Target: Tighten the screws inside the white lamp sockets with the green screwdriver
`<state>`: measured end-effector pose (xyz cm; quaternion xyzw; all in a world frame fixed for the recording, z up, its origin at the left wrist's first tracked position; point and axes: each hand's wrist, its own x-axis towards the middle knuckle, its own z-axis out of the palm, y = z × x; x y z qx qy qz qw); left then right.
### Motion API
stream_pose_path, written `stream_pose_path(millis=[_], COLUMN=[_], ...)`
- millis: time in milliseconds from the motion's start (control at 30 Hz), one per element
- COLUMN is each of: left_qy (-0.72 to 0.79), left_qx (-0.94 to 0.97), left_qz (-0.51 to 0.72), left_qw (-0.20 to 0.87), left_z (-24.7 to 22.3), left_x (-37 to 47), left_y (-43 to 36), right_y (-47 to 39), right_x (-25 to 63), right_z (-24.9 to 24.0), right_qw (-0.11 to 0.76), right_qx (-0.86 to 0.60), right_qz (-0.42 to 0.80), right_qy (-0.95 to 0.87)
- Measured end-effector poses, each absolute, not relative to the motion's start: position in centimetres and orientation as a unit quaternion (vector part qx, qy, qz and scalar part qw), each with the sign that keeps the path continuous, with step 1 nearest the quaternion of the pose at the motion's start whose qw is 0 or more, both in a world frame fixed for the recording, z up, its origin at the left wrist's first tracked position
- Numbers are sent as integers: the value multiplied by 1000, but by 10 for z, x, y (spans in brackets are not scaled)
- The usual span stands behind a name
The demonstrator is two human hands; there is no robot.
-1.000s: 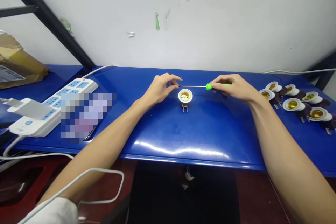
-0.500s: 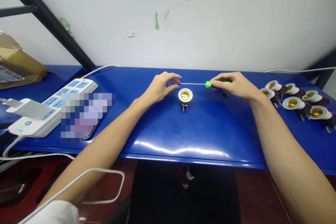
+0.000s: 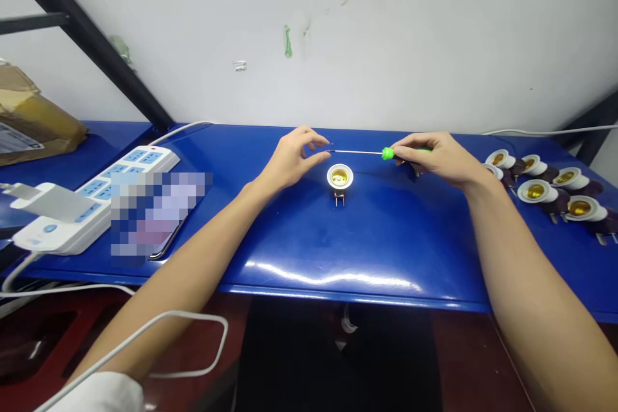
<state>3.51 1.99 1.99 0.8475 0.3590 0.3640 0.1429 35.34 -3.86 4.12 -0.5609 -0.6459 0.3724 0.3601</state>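
A screwdriver point(image 3: 358, 152) with a thin metal shaft and a bright green and black handle lies level across the middle. My right hand point(image 3: 434, 154) is closed round its handle. Its dark tip points left and reaches the thumb of my left hand point(image 3: 294, 156), whose thumb and fingers are apart around it. A tiny dark speck shows by the left index fingertip, too small to name. Just below the shaft stands a lamp socket point(image 3: 340, 177) with a white rim, a brass-coloured inside and two plug prongs toward me. Neither hand touches this socket.
Several similar lamp sockets point(image 3: 537, 191) lie at the right on the blue table point(image 3: 309, 238). At the left are a white power strip point(image 3: 120, 170) with a plugged-in adapter point(image 3: 60, 201), a blurred-out phone point(image 3: 167, 215) and a cardboard box point(image 3: 33, 116). A white cable point(image 3: 188, 313) loops over my left forearm.
My right hand and the screwdriver have shifted slightly right. The gap between my left thumb and index finger shows a little differently at the tip. The central socket stays put.
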Motion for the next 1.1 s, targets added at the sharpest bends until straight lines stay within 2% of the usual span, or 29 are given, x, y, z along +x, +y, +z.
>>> stream_pose_path(millis=[1100], left_qy=[349], left_qx=[849], left_qz=[360], left_qw=[166], left_z=[16], left_x=[36], left_y=[22], right_y=[-40], right_x=[352], right_z=[41], right_qw=[367], right_qx=[-550], right_qz=[375], right_qy=[-649])
